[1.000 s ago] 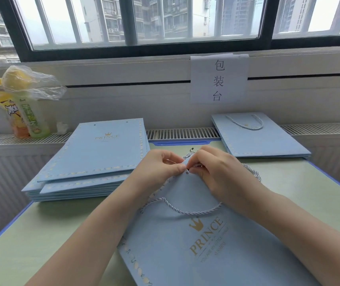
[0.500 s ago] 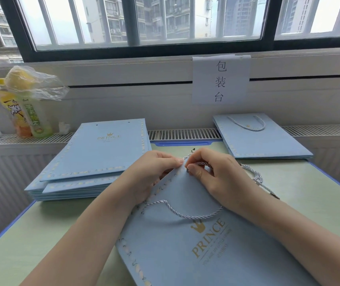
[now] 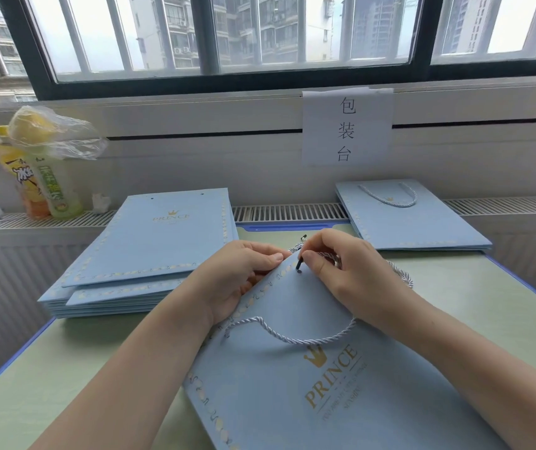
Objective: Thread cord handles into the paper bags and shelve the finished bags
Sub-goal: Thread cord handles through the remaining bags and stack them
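A flat light-blue paper bag point(image 3: 309, 401) printed PRINCE lies tilted on the green table in front of me. One pale twisted cord handle point(image 3: 292, 336) loops across its face. My left hand point(image 3: 234, 277) grips the bag's top edge. My right hand point(image 3: 351, 274) pinches the dark tip of a second cord point(image 3: 400, 274) just above a punched hole at the bag's top corner. The rest of that cord trails behind my right wrist.
A stack of bags without handles point(image 3: 149, 248) lies at the left. Finished bags with a cord handle point(image 3: 409, 219) lie at the back right on the radiator ledge. Two drink bottles under a plastic bag point(image 3: 42, 167) stand far left. A paper sign point(image 3: 346, 125) hangs on the wall.
My right hand has turned the cord's dark tip upright over the hole. The loose cord has slid in behind my right wrist. My left hand keeps hold of the bag's edge.
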### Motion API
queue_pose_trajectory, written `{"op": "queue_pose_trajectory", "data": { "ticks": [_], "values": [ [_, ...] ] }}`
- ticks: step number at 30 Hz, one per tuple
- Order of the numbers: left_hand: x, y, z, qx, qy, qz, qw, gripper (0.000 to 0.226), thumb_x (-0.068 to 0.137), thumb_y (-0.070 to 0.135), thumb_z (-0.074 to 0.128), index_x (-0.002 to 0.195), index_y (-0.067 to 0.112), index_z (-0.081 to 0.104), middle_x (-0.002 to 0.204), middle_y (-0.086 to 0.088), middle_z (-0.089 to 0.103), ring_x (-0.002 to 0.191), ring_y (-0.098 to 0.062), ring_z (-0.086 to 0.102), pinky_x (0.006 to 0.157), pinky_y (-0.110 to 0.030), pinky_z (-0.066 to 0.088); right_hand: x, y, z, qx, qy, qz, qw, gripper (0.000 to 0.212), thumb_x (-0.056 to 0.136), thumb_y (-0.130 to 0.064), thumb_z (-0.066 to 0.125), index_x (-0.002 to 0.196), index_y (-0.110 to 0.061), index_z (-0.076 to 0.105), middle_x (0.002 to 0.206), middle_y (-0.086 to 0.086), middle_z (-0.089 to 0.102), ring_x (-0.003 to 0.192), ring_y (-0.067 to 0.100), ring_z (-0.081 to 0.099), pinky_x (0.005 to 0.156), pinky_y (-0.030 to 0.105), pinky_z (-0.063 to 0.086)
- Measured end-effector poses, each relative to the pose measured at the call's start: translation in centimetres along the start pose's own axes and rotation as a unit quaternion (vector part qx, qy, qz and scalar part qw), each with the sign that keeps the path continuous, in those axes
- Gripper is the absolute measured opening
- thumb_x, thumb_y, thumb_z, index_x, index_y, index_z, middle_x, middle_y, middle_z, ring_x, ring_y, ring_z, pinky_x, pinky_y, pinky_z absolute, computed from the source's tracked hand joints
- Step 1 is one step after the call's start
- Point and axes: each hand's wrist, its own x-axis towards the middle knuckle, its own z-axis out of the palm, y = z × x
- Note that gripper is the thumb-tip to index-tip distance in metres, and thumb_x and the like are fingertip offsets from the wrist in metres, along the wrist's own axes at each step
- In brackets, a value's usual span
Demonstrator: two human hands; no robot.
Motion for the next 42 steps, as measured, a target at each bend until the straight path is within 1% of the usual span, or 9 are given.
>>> {"op": "queue_pose_trajectory", "data": {
  "ticks": [5, 9, 15, 19, 26, 33, 36, 39, 42],
  "values": [
    [0.07, 0.05, -0.08, 0.001, 0.002, 0.005, 1.000, 0.023, 0.093, 0.005, 0.052, 0.086, 0.009, 0.074, 0.075, -0.010, 0.070, 0.060, -0.018, 0.062, 0.057, -0.024, 0.050, -0.09, -0.26, 0.13, 0.000, 0.006, -0.016, 1.000, 0.006, 0.092, -0.017, 0.058, 0.090, -0.017, 0.064, 0.085, -0.011, 0.062, 0.081, 0.006, 0.054, 0.072, 0.017, 0.041],
    [0.13, 0.03, -0.13, 0.007, 0.002, 0.005, 1.000, 0.025, 0.093, 0.005, 0.051, 0.085, 0.010, 0.074, 0.072, -0.008, 0.069, 0.059, -0.017, 0.061, 0.057, -0.023, 0.048, 0.06, -0.09, 0.19, -0.019, 0.023, -0.021, 0.999, 0.006, 0.092, -0.015, 0.058, 0.091, -0.014, 0.064, 0.086, -0.008, 0.062, 0.081, 0.004, 0.052, 0.071, 0.012, 0.039],
    [0.31, -0.09, -0.19, 0.018, 0.001, 0.012, 1.000, 0.032, 0.092, 0.003, 0.052, 0.075, 0.013, 0.077, 0.073, -0.010, 0.070, 0.060, -0.019, 0.061, 0.059, -0.025, 0.048, 0.15, 0.10, -0.18, -0.001, 0.007, -0.015, 1.000, 0.008, 0.092, -0.014, 0.058, 0.087, -0.014, 0.064, 0.082, -0.011, 0.062, 0.075, -0.005, 0.052, 0.067, 0.008, 0.037],
    [0.35, -0.05, -0.21, 0.016, 0.005, 0.015, 1.000, 0.023, 0.092, 0.004, 0.052, 0.087, 0.007, 0.074, 0.077, -0.014, 0.069, 0.063, -0.022, 0.061, 0.061, -0.027, 0.051, 0.21, 0.24, -0.35, 0.010, 0.001, 0.000, 1.000, 0.009, 0.092, -0.015, 0.058, 0.087, -0.013, 0.064, 0.080, -0.012, 0.062, 0.076, -0.002, 0.054, 0.067, 0.011, 0.039],
    [0.31, -0.02, -0.22, 0.012, 0.005, 0.014, 1.000, 0.023, 0.092, 0.002, 0.051, 0.086, 0.006, 0.073, 0.073, -0.011, 0.069, 0.058, -0.018, 0.062, 0.054, -0.023, 0.051, 0.29, 0.25, -0.62, 0.056, -0.005, 0.019, 0.998, 0.010, 0.092, -0.014, 0.057, 0.086, -0.012, 0.065, 0.077, -0.003, 0.065, 0.073, 0.007, 0.056, 0.068, 0.020, 0.041],
    [0.10, 0.19, -0.19, -0.005, -0.015, 0.007, 1.000, 0.026, 0.092, -0.005, 0.047, 0.086, 0.005, 0.070, 0.064, -0.007, 0.067, 0.047, -0.012, 0.060, 0.042, -0.016, 0.045, 0.04, 0.16, -0.27, 0.031, -0.030, -0.009, 0.999, 0.011, 0.090, -0.013, 0.060, 0.084, -0.022, 0.062, 0.081, -0.016, 0.062, 0.083, -0.002, 0.057, 0.073, 0.009, 0.041],
    [0.08, 0.18, -0.45, -0.011, -0.037, -0.003, 0.999, 0.033, 0.086, -0.015, 0.046, 0.083, 0.006, 0.071, 0.071, -0.010, 0.070, 0.050, -0.016, 0.062, 0.043, -0.018, 0.047, 0.07, 0.23, -0.37, 0.017, -0.038, -0.024, 0.999, 0.013, 0.088, -0.012, 0.063, 0.084, -0.024, 0.060, 0.083, -0.014, 0.062, 0.083, 0.002, 0.056, 0.073, 0.011, 0.041],
    [0.23, 0.05, -0.82, -0.010, -0.052, -0.009, 0.999, 0.034, 0.083, -0.016, 0.048, 0.084, 0.008, 0.072, 0.080, -0.011, 0.072, 0.059, -0.019, 0.063, 0.054, -0.024, 0.048, 0.12, 0.24, -0.56, 0.027, -0.043, -0.036, 0.998, 0.015, 0.087, -0.009, 0.064, 0.085, -0.023, 0.059, 0.086, -0.010, 0.061, 0.082, 0.005, 0.055, 0.071, 0.013, 0.041],
    [0.30, 0.04, -0.90, -0.011, -0.054, -0.008, 0.998, 0.027, 0.085, -0.012, 0.052, 0.089, 0.006, 0.072, 0.083, -0.014, 0.071, 0.061, -0.020, 0.065, 0.056, -0.025, 0.053, 0.12, 0.33, -0.62, 0.039, -0.053, -0.032, 0.997, 0.014, 0.087, -0.009, 0.064, 0.087, -0.022, 0.059, 0.089, -0.008, 0.062, 0.086, 0.009, 0.058, 0.077, 0.024, 0.047]
  ]
}}
